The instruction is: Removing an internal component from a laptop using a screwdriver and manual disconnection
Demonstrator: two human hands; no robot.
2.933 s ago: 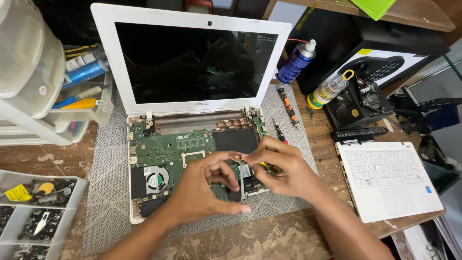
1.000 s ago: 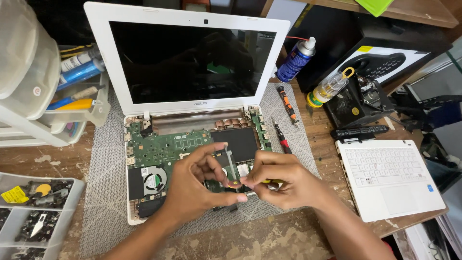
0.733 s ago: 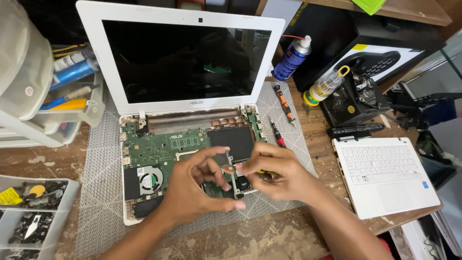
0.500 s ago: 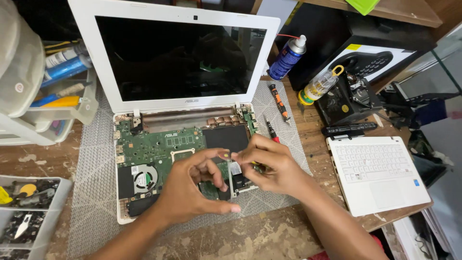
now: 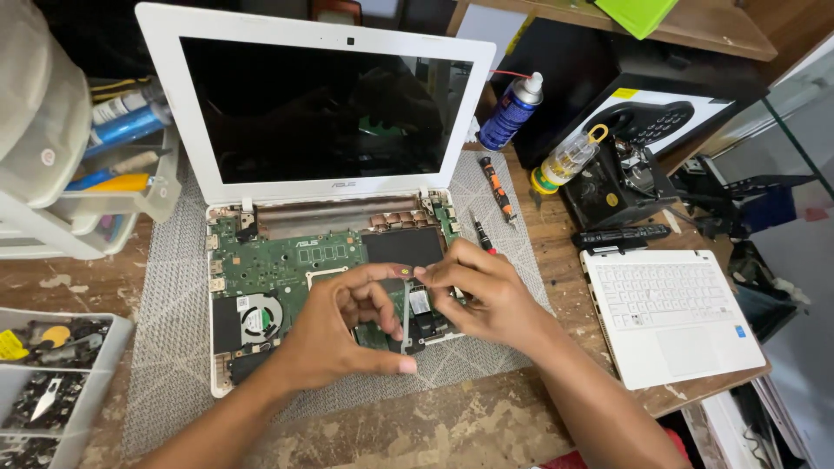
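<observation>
Left hand (image 5: 334, 334) and right hand (image 5: 478, 291) now pinch together over opened laptop (image 5: 287, 269); held item too small to tell.

The opened laptop (image 5: 321, 260) lies on a mesh mat (image 5: 169, 347), with the parts tray (image 5: 52, 382) to its left, the keyboard cover (image 5: 669, 313) to its right, the spray can (image 5: 511, 111) behind its right corner, and both hands over its board.
</observation>
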